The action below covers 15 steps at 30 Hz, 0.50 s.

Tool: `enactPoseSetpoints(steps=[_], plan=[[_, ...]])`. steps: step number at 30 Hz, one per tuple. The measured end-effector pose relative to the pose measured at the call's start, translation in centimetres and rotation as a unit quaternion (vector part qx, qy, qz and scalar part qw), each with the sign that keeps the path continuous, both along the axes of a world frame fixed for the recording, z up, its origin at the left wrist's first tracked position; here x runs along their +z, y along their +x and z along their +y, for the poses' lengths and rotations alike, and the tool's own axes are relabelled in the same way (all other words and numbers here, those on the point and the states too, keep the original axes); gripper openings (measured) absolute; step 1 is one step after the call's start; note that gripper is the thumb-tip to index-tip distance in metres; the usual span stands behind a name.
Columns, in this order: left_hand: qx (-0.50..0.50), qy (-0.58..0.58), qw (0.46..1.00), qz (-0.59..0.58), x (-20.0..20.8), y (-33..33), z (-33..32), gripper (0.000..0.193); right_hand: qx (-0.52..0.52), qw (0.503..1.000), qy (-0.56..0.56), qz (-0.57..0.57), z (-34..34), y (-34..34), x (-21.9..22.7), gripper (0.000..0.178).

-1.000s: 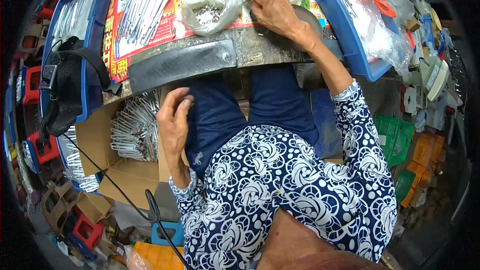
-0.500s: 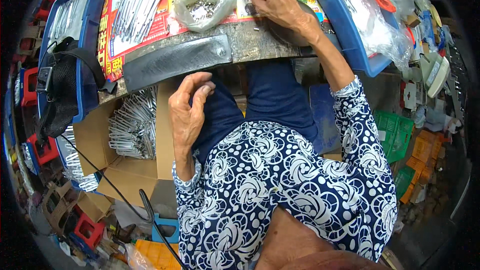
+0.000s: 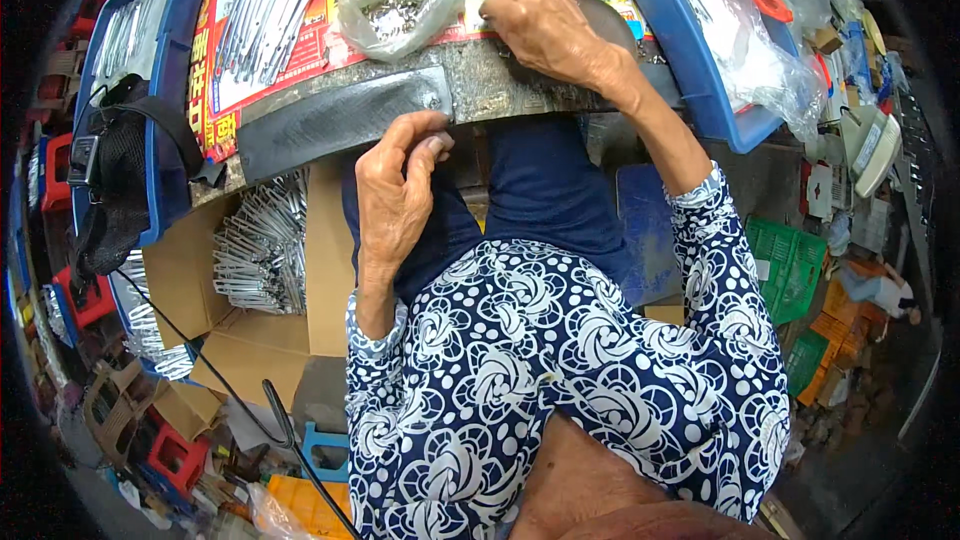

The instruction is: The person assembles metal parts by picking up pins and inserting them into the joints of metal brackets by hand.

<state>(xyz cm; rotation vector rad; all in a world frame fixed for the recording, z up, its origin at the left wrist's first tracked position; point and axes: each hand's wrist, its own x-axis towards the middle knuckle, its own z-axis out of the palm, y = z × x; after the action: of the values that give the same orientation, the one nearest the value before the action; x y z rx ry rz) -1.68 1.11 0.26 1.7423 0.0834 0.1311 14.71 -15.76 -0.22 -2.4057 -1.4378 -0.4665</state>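
Observation:
My left hand [image 3: 398,190] hovers at the table's front edge, thumb and fingers pinched together. Whatever is in that pinch is too small or hidden to make out. My right hand [image 3: 555,32] is closed, its fingertips pointing down beside a clear plastic bag [image 3: 440,15] of small metal parts. What those fingertips hold, if anything, does not show. Under the right wrist lies a dark round plate [image 3: 610,25], partly covered. A black curved strip [image 3: 340,120] runs along the table edge near the left hand. Farther left, slim metal rods [image 3: 268,20] lie in a bundle on a red printed sheet [image 3: 318,48].
Blue trays flank the table, one at left [image 3: 172,55] and one at right [image 3: 690,60]. A black mesh bag [image 3: 125,165] hangs over the left one. Below, an open cardboard box [image 3: 330,280] holds many metal rods [image 3: 262,250]. A green crate [image 3: 785,265] stands at right.
My left hand has moved right and slightly up, its fingertips closer together. The right hand has come down and a little left. A person has appeared at the far right.

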Motion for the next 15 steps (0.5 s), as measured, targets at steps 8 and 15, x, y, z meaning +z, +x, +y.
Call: enactPoseSetpoints(steps=[8, 15], plan=[[-0.010, 0.000, 1.000, 0.028, 0.0, -0.2, 0.4, 0.015, -0.006, 1.000, 0.027, -0.014, 0.7, -0.5, -0.9, 0.010], [-0.024, 0.019, 0.999, 0.034, 0.1, -0.3, 0.5, 0.016, -0.043, 0.999, -0.013, -0.013, 1.3, -1.0, -0.4, 0.009]])
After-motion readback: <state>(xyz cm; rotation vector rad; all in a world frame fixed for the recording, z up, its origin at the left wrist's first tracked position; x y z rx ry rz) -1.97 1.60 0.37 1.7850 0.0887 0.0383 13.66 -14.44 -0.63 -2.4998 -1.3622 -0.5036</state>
